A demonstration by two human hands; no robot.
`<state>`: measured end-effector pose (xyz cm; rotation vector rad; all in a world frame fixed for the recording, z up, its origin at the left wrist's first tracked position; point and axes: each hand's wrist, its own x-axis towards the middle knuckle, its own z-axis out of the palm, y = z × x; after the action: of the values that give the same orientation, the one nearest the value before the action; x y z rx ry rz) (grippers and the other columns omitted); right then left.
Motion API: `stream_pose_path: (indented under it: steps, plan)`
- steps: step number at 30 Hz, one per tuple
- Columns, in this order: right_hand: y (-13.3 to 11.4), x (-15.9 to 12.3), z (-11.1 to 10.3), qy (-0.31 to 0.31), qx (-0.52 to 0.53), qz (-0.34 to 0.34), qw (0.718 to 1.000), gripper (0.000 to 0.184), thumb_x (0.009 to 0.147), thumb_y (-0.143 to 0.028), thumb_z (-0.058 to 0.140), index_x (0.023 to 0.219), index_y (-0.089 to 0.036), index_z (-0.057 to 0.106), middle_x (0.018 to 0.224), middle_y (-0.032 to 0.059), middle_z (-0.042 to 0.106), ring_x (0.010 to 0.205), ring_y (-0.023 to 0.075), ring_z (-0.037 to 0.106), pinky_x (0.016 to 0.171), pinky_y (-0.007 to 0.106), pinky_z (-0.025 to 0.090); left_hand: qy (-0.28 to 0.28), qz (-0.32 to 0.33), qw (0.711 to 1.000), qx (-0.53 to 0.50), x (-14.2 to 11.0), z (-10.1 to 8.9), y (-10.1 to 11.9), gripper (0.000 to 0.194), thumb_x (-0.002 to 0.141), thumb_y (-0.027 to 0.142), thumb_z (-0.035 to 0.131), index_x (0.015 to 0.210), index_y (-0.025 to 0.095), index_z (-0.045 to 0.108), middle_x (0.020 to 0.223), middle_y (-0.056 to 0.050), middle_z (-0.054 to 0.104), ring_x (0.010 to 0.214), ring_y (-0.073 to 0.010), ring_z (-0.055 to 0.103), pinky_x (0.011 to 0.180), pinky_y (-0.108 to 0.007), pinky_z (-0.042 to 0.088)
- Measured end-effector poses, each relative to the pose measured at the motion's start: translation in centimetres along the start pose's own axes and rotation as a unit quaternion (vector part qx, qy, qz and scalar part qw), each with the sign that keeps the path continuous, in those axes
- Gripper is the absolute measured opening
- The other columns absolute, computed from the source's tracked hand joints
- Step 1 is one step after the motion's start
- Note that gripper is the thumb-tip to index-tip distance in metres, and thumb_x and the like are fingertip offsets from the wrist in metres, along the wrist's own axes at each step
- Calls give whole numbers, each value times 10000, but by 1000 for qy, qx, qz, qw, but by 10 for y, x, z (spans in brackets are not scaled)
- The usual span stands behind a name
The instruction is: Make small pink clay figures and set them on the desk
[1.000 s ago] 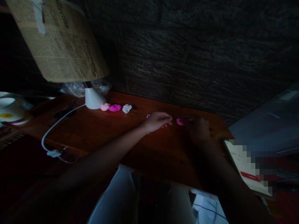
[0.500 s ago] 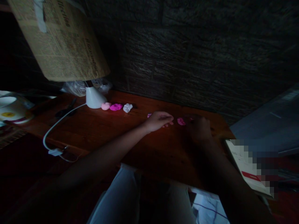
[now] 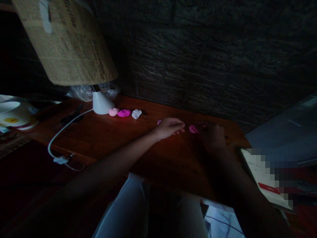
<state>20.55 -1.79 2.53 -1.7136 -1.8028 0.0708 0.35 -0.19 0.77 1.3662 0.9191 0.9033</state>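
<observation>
My left hand (image 3: 170, 128) hovers low above the wooden table, thumb and fingers curled into a pinch. Whatever is between them, if anything, is hidden. Behind its wrist peeks a small pinkish lump (image 3: 159, 122), mostly covered. My right hand (image 3: 213, 135) is in deep shadow, its fingers bent around a pink piece of modelling clay (image 3: 193, 129) that shows at the fingertips. A pink speck also shows among those fingers. Farther left, a pale pink lump (image 3: 113, 112), a magenta lump (image 3: 124, 113) and a whitish lump (image 3: 136, 114) lie in a row.
A lamp with a newspaper-print shade (image 3: 74, 49) and white base (image 3: 102, 103) stands at the back left, its cable (image 3: 51, 145) looping over the front edge. Dark scissors (image 3: 71, 116) and a white cup (image 3: 11, 114) are further left. A book (image 3: 262, 175) lies at right.
The whole view has shifted slightly. Both hands keep nearly the same pose and place, and the lumps stay where they were.
</observation>
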Motion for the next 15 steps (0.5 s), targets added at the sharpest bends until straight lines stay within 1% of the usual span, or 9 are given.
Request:
stream_pose_path:
  steps: [5,8,11,13,15]
  plan:
    - [4,0,2,2,9,-18,1000,159,836,-218,685,868,-205,840,824,88,819,718,245,766,665,294,541,1,2,1000,5,0,0,-1,158,931,259,669,992,127,729,869,-62,754,636,-74,590,636,-229,461]
    - [8,0,4,1,16,-27,1000,161,839,-225,673,841,-224,835,753,67,806,681,239,761,651,293,539,2,5,1000,7,0,-1,-1,166,928,261,672,1001,125,732,882,-70,756,638,-76,594,638,-233,463]
    - [9,0,5,6,25,-24,999,169,839,-226,666,855,-226,835,695,57,789,640,231,751,635,290,536,1,7,1000,13,0,-1,-2,169,929,263,669,999,123,731,887,-73,757,634,-76,595,632,-234,465]
    - [9,0,5,19,28,-23,999,185,846,-226,650,871,-221,833,712,61,794,631,227,749,623,287,535,-1,10,1000,13,1,-1,-2,170,928,266,672,996,121,729,883,-73,756,628,-74,596,626,-231,464]
    - [9,0,4,33,27,-25,999,197,850,-229,637,884,-206,829,772,82,811,674,237,763,635,291,538,0,13,1000,12,1,-1,-3,169,926,266,673,995,120,724,874,-70,755,623,-71,596,620,-225,462]
